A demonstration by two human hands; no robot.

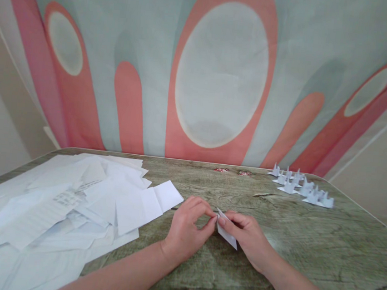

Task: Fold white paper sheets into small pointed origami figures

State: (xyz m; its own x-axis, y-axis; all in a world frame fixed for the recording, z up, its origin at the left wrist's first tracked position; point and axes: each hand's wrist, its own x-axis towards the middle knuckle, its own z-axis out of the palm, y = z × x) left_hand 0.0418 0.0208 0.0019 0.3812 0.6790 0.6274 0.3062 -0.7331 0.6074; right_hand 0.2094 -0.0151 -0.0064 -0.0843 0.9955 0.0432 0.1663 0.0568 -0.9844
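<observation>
A small folded piece of white paper (227,236) is held up above the table between my two hands. My right hand (247,234) grips it along its right side, thumb on the near face and fingers behind. At its upper left edge, my left hand (191,224) pinches with thumb and index fingertips pressed together on the paper. The far side of the paper is hidden from view. Just left of my left hand lies a creased white sheet (168,196), at the edge of a loose heap of paper.
A large heap of white paper sheets (53,213), some printed, covers the table's left side. Several small folded paper figures with pointed tips (290,185) stand at the back right. The wood-patterned tabletop (323,248) ends at a patterned backdrop (221,74).
</observation>
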